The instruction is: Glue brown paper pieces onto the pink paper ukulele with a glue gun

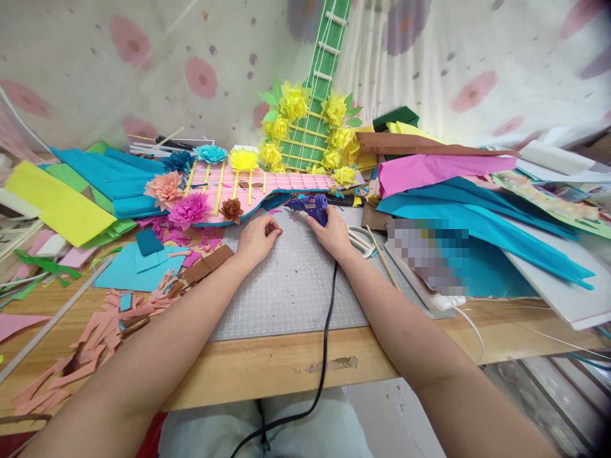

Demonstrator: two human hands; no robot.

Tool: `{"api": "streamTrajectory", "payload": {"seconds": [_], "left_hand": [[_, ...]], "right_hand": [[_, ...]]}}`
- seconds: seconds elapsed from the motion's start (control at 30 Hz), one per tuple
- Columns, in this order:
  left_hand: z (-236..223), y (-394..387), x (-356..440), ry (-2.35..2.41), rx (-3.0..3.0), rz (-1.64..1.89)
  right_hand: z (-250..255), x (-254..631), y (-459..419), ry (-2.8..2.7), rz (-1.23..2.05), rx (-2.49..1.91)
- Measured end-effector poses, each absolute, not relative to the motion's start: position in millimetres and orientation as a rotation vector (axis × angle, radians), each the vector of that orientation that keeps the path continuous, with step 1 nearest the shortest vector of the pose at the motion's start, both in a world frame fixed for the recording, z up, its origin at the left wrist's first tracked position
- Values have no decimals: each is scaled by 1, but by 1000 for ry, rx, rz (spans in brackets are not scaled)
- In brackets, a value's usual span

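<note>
A blue hot glue gun (pixel 309 205) is gripped in my right hand (pixel 333 234), its nozzle pointing left and its black cord (pixel 328 324) hanging over the table edge. To its left, my left hand (pixel 260 239) is closed in a pinch; a tiny brownish bit shows at the fingertips, too small to name. Just behind the left hand lies a pink paper guitar (pixel 248 182) with yellow strips, strings and a blue edge. Several paper flowers sit on it, among them a brown flower (pixel 231 210) and a magenta flower (pixel 189 208). Both hands are above a grey cutting mat (pixel 286 299).
A green paper guitar (pixel 305 137) with yellow flowers leans upright at the back. Coloured paper sheets (pixel 477 203) pile up on the right, beside scissors (pixel 361 242) and a wooden stick (pixel 383 257). Salmon paper scraps (pixel 90 343) and a light-blue sheet (pixel 128 267) lie left.
</note>
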State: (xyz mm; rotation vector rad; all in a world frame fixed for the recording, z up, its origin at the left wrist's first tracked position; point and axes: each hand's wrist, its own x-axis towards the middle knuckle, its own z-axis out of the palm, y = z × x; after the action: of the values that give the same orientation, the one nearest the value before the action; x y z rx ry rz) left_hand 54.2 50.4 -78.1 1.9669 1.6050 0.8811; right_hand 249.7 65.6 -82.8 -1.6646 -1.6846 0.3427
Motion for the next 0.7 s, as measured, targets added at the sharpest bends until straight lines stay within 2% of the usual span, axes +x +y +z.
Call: {"api": "streamTrajectory", "payload": {"seconds": [0.17, 0.33, 0.43, 0.57, 0.7], "left_hand": [[-79, 50, 53, 1674, 1917, 1007], [-80, 45, 54, 1727, 2308, 1006], [-74, 38, 60, 1544, 2605, 1053], [-47, 34, 54, 1130, 2907, 1386], [-8, 43, 16, 1584, 2584, 1585]], "right_hand": [[-83, 250, 65, -1664, 370, -1670], [-83, 250, 64, -1652, 379, -1643], [-81, 249, 63, -1637, 389, -1661], [-78, 248, 61, -1611, 404, -1664], [-77, 247, 60, -1607, 427, -1672]]}}
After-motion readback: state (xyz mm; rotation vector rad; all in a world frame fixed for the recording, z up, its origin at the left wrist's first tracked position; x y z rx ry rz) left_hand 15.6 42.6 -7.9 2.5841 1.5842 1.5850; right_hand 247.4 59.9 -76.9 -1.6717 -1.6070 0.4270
